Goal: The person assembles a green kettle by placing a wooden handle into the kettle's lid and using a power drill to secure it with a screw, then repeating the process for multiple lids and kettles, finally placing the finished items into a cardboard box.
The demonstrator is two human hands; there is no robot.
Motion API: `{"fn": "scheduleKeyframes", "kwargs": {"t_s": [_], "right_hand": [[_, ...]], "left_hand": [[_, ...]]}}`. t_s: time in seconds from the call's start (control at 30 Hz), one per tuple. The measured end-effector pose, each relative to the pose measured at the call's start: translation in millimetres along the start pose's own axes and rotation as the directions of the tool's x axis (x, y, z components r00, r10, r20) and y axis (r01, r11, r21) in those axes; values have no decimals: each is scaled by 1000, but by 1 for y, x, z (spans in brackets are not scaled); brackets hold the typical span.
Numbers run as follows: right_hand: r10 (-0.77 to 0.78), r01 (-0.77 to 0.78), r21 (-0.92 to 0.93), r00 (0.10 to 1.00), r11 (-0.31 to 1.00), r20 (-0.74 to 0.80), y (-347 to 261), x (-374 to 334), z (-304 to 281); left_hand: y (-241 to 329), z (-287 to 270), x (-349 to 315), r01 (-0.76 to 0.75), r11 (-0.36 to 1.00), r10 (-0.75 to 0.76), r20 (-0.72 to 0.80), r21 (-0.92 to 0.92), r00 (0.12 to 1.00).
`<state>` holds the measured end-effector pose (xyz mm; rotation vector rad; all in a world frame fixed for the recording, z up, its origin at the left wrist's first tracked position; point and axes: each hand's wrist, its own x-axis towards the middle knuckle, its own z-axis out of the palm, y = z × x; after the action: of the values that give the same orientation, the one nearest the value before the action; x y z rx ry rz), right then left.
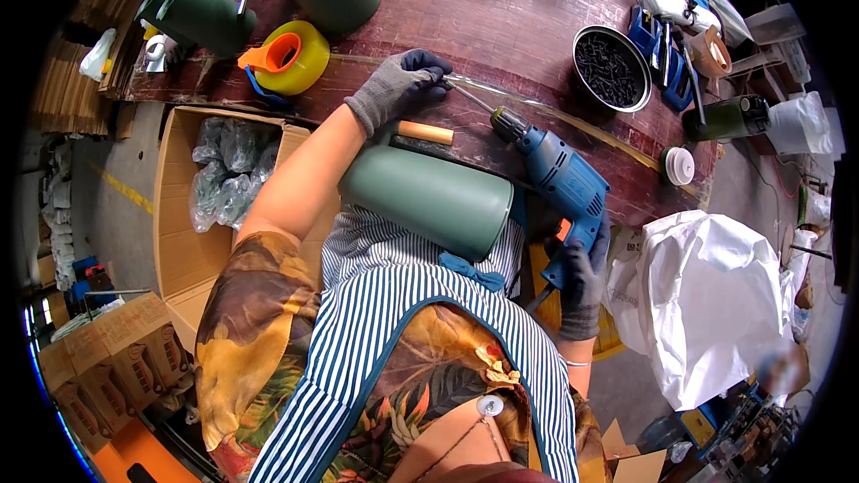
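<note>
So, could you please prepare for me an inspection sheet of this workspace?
Surface: dark-red glossy tabletop, scuffed.
Things in use: blue power drill with long thin metal bit; dark-green smooth cylinder on its side before the striped cloth apron.
Clutter: round metal bowl holding small dark screw-like pieces; yellow round tape roll with orange centre.
Hands: left grey-gloved hand at the bit's tip, grip unclear; right grey-gloved hand grips the drill.
Cables: dark strip below the drill, possibly its cord; rest hidden.
Surroundings: open brown cardboard box with plastic-wrapped things, left; large white sack, right.
</note>
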<state>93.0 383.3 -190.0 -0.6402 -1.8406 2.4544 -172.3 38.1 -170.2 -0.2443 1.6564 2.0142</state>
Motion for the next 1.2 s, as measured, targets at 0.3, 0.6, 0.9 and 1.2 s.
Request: {"fn": "scheduleKeyframes", "kwargs": {"t_s": [0.3,0.6,0.9,1.2], "right_hand": [[369,-477,602,878,640,304,-3,16,-7],[473,-593,546,804,592,361,-37,11,-70],[553,-610,415,791,675,262,-67,20,-73],[635,-659,364,745,658,202,-75,26,-65]], "left_hand": [[-6,-34,-9,-78,968,115,146,-239,983],[-2,-38,-86,-300,332,272,214,894,938],[-2,-41,-79,-343,744,151,355,574,923],[-3,-45,-80,-291,789,131,314,541,940]]}}
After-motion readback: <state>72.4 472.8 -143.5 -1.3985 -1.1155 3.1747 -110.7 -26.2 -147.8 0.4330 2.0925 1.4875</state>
